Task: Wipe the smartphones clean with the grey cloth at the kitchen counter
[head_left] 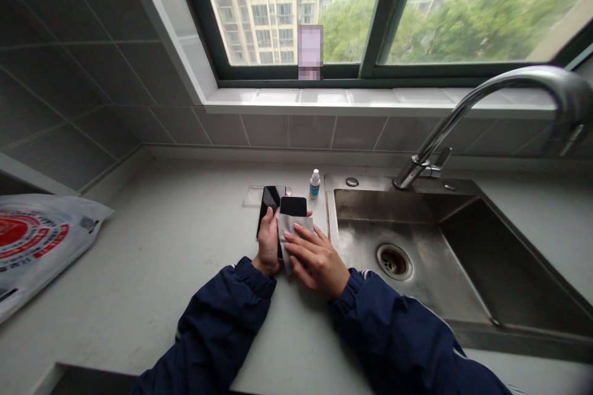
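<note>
My left hand (267,244) is closed around a black phone (293,206), holding it by its left side with the screen up. A light grey cloth (286,226) covers the lower part of that screen. My right hand (319,256) presses the cloth onto the phone with its fingers together, the thumb side partly hidden. Just behind my left hand, a second dark, glossy phone (270,199) lies on the counter. Beyond it is a clear flat case (252,195), partly covered. A small white spray bottle (315,185) with a blue label stands upright past the held phone.
To the right is a steel sink (445,296) with a drain (394,260) and a tall curved faucet (463,105). A printed plastic bag (41,241) lies on the white counter (152,247) at left. A window (296,12) is above the back wall.
</note>
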A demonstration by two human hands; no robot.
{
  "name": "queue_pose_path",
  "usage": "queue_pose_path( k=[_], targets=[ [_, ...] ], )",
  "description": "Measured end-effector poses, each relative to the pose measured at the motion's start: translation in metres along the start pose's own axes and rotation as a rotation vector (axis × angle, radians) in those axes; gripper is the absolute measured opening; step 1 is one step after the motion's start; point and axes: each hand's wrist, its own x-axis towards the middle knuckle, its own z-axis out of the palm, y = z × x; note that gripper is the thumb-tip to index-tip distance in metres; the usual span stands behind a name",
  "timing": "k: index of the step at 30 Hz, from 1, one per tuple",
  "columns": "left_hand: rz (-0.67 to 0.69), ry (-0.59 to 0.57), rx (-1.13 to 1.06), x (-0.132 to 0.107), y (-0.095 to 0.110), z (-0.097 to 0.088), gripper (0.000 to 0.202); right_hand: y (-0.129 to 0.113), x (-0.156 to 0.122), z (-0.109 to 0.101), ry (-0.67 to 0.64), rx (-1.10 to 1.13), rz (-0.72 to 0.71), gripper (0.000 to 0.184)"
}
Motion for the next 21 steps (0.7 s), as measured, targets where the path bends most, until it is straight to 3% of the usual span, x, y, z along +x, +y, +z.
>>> queue_pose_path(
  k=[21],
  targets=[
    [-0.003,0.028,-0.007,0.0004,0.0032,0.0010,0.065,-0.0021,0.0039,0.0029,0.024,0.002,0.023,0.031]
  ],
)
